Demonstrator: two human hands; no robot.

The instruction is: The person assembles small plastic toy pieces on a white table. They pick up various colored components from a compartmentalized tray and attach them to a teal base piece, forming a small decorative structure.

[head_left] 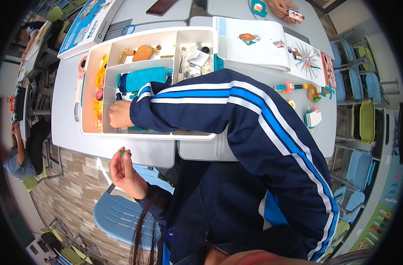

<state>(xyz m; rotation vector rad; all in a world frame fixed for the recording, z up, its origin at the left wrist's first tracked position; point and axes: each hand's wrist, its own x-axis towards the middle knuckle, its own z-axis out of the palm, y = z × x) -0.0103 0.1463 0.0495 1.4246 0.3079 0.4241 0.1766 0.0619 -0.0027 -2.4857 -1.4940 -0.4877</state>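
Here I am leaning over the grey worktop [122,152], and my right arm in its navy sleeve with blue and white stripes [237,106] is stretching across it into the white compartment tray [135,133]. My right hand [119,114] is resting in the tray's large front compartment, just below a teal ribbed block [145,77]; its fingers are curling down among the pieces, and I cannot tell whether that grip is closed on anything. Behind the tray an open instruction booklet [259,51] is lying, with small built models [313,117] standing to its right. My left hand [125,173] is hanging below the worktop's near edge, above a blue chair [117,216], palm turned up. Its thumb and forefinger are pinching together on a tiny green brick [122,153], held just beside the worktop's edge.
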